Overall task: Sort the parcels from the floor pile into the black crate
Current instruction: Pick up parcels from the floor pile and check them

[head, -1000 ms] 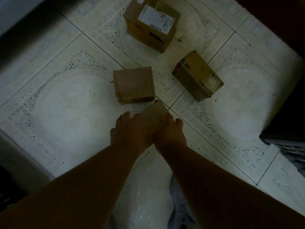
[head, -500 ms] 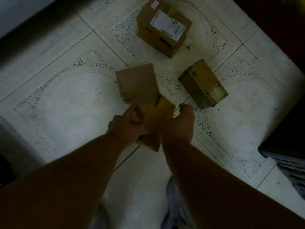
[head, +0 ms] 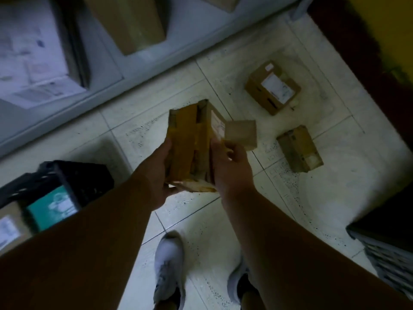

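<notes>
I hold a taped brown cardboard parcel (head: 190, 144) up above the floor with both hands. My left hand (head: 159, 175) grips its left side and near bottom corner. Its right side is gripped by my right hand (head: 230, 168). The black crate (head: 67, 173) stands at the lower left, partly hidden by my left forearm, with a teal box (head: 52, 206) and a labelled parcel (head: 9, 229) inside. On the tiled floor lie three more parcels: a plain one (head: 242, 133) just behind the held parcel, a labelled one (head: 273, 88) farther back, a small one (head: 299, 148) at the right.
A grey shelf unit (head: 156, 52) runs along the back left and carries a cardboard box (head: 131, 21) and papers. A dark crate-like object (head: 388, 242) sits at the right edge. A dark brown wall base (head: 357, 48) borders the floor at the upper right. My shoes (head: 169, 265) are below.
Both hands have lifted the parcel off the floor and turned it upright. The view has swung up and left, bringing the black crate and the shelf into sight.
</notes>
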Demonstrator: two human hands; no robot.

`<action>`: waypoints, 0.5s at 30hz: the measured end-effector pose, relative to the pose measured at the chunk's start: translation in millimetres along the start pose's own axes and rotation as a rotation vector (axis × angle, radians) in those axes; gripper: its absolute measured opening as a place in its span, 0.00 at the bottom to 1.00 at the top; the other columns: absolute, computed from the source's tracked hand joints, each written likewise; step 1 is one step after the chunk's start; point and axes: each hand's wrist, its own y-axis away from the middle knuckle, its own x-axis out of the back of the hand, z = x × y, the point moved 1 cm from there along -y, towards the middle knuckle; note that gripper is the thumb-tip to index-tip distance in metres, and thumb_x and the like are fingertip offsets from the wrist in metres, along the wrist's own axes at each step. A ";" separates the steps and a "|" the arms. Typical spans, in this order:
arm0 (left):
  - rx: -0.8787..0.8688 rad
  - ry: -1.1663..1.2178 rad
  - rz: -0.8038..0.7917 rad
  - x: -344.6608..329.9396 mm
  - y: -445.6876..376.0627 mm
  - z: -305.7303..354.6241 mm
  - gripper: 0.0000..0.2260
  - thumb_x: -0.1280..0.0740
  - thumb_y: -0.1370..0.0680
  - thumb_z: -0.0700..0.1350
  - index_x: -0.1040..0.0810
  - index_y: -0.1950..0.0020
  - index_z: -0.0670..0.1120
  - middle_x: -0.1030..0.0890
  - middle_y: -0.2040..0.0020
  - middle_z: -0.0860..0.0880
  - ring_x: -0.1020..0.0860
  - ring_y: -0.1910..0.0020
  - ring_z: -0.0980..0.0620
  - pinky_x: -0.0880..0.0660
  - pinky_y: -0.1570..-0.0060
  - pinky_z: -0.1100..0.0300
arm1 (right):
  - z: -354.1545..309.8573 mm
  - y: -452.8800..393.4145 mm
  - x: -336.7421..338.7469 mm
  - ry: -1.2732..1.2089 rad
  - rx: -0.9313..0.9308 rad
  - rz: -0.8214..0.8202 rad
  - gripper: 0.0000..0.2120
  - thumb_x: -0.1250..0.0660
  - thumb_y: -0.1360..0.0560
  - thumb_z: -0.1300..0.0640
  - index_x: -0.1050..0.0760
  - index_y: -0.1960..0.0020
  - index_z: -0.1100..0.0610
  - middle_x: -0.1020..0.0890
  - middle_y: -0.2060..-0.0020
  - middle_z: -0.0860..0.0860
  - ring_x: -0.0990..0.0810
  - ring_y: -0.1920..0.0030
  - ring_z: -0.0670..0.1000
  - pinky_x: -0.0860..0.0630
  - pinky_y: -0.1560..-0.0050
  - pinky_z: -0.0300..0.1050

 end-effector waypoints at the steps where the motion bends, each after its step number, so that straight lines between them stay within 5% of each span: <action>1: -0.011 0.055 -0.005 12.8 11.8 2.7 0.24 0.37 0.26 0.66 0.25 0.34 0.58 0.19 0.38 0.48 0.21 0.41 0.40 0.27 0.42 0.35 | -8.5 10.9 -8.4 0.043 0.018 -0.004 0.21 0.35 0.28 0.34 0.31 0.41 0.43 0.24 0.58 0.37 0.20 0.57 0.42 0.19 0.57 0.47; 6: -0.075 0.157 0.254 86.6 71.8 10.9 0.16 0.36 0.21 0.52 0.23 0.40 0.43 0.17 0.45 0.38 0.17 0.52 0.42 0.21 0.52 0.47 | -27.7 56.1 -68.5 0.208 0.032 -0.147 0.30 0.31 0.26 0.42 0.36 0.28 0.49 0.20 0.48 0.45 0.18 0.47 0.52 0.18 0.48 0.57; 10: -0.222 -0.245 0.669 140.5 112.1 1.6 0.06 0.35 0.23 0.48 0.24 0.47 0.56 0.18 0.52 0.43 0.19 0.60 0.47 0.19 0.61 0.51 | -16.5 93.6 -118.0 0.347 0.109 -0.367 0.17 0.29 0.25 0.49 0.29 0.39 0.47 0.21 0.55 0.39 0.17 0.53 0.45 0.16 0.53 0.47; 13: -0.222 -0.058 0.762 167.3 140.7 -19.6 0.06 0.34 0.22 0.48 0.24 0.56 0.60 0.17 0.57 0.47 0.19 0.64 0.46 0.21 0.74 0.54 | -4.0 122.9 -145.1 0.456 0.168 -0.459 0.16 0.30 0.25 0.48 0.33 0.42 0.42 0.22 0.53 0.39 0.18 0.50 0.48 0.17 0.50 0.50; 15: -0.181 0.062 0.734 178.3 154.5 -33.9 0.03 0.36 0.22 0.54 0.25 0.56 0.60 0.19 0.55 0.45 0.18 0.60 0.42 0.18 0.67 0.44 | 3.0 139.6 -159.8 0.572 0.233 -0.482 0.16 0.31 0.24 0.48 0.33 0.40 0.45 0.21 0.48 0.42 0.18 0.47 0.49 0.17 0.49 0.51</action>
